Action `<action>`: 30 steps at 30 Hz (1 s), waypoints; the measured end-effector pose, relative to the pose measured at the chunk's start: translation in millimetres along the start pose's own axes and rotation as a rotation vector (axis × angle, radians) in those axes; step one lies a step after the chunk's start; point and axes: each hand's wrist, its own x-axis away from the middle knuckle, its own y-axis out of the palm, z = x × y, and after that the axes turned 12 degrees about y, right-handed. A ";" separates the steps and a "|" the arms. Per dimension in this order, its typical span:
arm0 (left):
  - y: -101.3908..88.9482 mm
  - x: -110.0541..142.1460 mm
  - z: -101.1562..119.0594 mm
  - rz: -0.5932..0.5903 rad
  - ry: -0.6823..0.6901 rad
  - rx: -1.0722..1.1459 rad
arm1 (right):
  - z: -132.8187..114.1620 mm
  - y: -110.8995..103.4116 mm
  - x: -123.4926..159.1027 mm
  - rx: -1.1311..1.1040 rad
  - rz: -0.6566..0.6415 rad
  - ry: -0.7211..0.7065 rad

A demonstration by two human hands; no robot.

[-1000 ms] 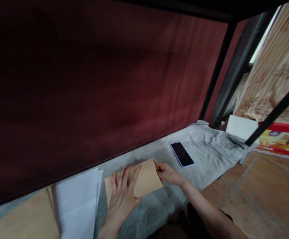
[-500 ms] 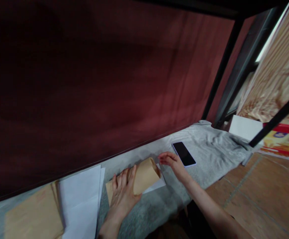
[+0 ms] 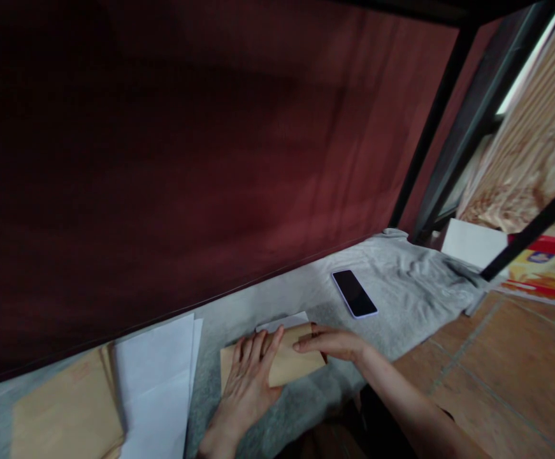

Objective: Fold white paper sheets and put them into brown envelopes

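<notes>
Left hand (image 3: 252, 386): lying open, fingers spreading, pressing the left part of the brown envelope (image 3: 301, 370) onto the grey cloth (image 3: 401, 293).
Right hand (image 3: 339, 344): resting its thumb on the envelope's upper face by the right end, the other fingers bending at that end and partly hiding; I cannot tell whether they are gripping.
Envelope: lying flat under the 2 hands, its open end facing right.
Envelope's feel: probably weighing very little, bending softly, creasing easily and sliding unless 1 hand is pinning it.
Envelope's hold: a flat palm is likely suiting the body, a light pinch the lip at the right end, where hard pulling could be tearing it.
White slip (image 3: 287, 321): showing past the envelope's far edge, seemingly lying beneath.
Brown pile (image 3: 64, 408): sitting well left of the hands.
White sheets (image 3: 155, 379): lying just beside the pile, between it and the left hand.
Phone (image 3: 354, 293): lying face up beyond the right hand.
Red panel (image 3: 258, 191): standing behind everything on the cloth.
Carton (image 3: 549, 271): showing red and yellow at far right.
</notes>
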 end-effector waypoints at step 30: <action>-13.8 25.0 -53.7 0.074 -0.170 -0.112 | 40.8 34.5 -48.5 1.285 0.508 -0.402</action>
